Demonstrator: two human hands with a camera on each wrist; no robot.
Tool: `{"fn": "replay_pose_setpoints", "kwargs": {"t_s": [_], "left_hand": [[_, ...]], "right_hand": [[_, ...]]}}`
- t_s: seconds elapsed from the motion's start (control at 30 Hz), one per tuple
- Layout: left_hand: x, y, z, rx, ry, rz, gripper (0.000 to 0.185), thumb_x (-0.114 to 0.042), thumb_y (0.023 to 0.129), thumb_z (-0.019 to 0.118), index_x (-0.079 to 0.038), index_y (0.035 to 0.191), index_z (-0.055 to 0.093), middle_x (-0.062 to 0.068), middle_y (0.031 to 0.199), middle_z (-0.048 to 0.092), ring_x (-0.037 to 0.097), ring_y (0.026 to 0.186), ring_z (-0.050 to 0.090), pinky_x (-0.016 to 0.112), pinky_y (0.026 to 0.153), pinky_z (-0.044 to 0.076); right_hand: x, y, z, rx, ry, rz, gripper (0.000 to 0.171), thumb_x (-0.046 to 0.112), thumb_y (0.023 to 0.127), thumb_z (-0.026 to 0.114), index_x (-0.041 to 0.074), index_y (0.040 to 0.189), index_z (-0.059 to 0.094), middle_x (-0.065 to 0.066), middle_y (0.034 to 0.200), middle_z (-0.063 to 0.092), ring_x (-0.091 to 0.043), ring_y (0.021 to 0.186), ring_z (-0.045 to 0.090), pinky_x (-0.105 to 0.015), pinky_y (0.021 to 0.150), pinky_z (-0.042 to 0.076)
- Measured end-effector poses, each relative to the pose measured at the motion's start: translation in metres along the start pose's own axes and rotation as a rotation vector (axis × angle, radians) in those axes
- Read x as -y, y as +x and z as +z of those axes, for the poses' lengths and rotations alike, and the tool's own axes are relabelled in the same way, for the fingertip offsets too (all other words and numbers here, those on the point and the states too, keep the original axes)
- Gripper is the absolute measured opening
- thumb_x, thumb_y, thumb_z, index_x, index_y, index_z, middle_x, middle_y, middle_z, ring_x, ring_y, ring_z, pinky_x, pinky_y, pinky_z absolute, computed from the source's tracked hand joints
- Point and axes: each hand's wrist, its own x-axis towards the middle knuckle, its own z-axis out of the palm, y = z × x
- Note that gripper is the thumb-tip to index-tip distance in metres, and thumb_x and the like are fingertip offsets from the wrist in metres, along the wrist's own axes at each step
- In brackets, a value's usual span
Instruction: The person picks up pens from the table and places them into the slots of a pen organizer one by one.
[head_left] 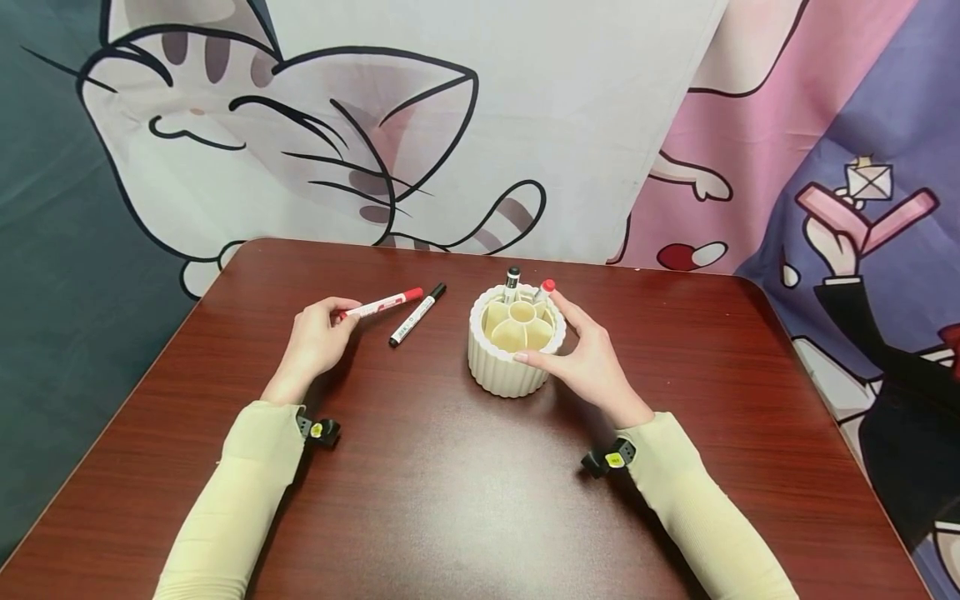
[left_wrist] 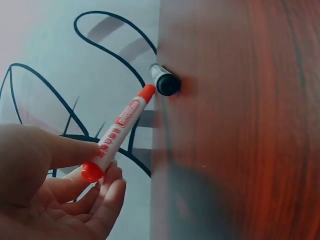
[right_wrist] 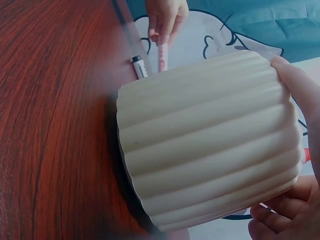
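Between thumb and fingers my left hand (head_left: 315,340) pinches a white whiteboard marker with red ends (head_left: 382,303), its cap pointing right. Close beside its tip, a white marker with black ends (head_left: 417,317) lies slantwise on the table. My right hand (head_left: 596,362) grips the cream ribbed pen holder (head_left: 501,371) from its right side, thumb at the near rim and fingers at the far right. Inside the holder, petal-shaped compartments surround a round middle one. A black-topped marker (head_left: 512,282) and a red-topped marker (head_left: 545,289) stand in the back compartments.
The brown wooden table (head_left: 420,475) has rounded far corners. Behind it hangs a cloth printed with a cartoon cat (head_left: 300,125), with pink and purple prints at right. A small black camera (head_left: 324,432) is strapped to the left wrist, another (head_left: 609,458) to the right.
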Motion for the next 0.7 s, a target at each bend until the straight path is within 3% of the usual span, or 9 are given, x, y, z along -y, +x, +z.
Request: {"fn": "replay_pose_setpoints", "kwargs": {"t_s": [0.17,0.37,0.5,0.7], "left_hand": [[-0.009,0.0,-0.001,-0.049,-0.044,0.017,0.023,-0.014,0.102,0.062,-0.001,0.119,0.071,0.013,0.085,0.06,0.026,0.076,0.049,0.035,0.067,0.038],[-0.019,-0.001,-0.002,-0.067,-0.083,0.065,0.024,-0.016,0.105,0.057,-0.002,0.119,0.071,0.015,0.09,0.06,0.027,0.079,0.048,0.036,0.069,0.036],[-0.027,-0.002,-0.002,-0.082,-0.124,0.087,0.026,-0.019,0.106,0.056,-0.002,0.119,0.071,0.015,0.089,0.06,0.027,0.078,0.047,0.035,0.068,0.035],[-0.038,0.0,-0.002,-0.144,-0.225,0.145,0.024,-0.022,0.104,0.062,-0.006,0.117,0.073,0.011,0.093,0.064,0.02,0.081,0.051,0.027,0.07,0.039]], "right_hand": [[0.001,0.0,0.0,0.0,0.013,0.007,0.099,0.029,0.074,0.095,0.018,0.156,0.041,0.004,0.156,0.043,-0.017,0.142,0.039,-0.048,0.116,0.031],[0.015,-0.002,-0.001,0.011,0.004,0.032,0.096,0.018,0.076,0.093,0.007,0.156,0.04,-0.007,0.156,0.043,-0.026,0.143,0.039,-0.051,0.116,0.031],[0.001,0.001,0.0,0.007,-0.003,0.021,0.099,0.024,0.074,0.094,0.014,0.156,0.041,-0.001,0.156,0.043,-0.022,0.143,0.04,-0.049,0.116,0.032],[-0.002,0.0,0.0,0.003,0.001,0.01,0.098,0.034,0.073,0.094,0.021,0.156,0.043,0.007,0.155,0.044,-0.015,0.141,0.041,-0.044,0.116,0.032]]}}
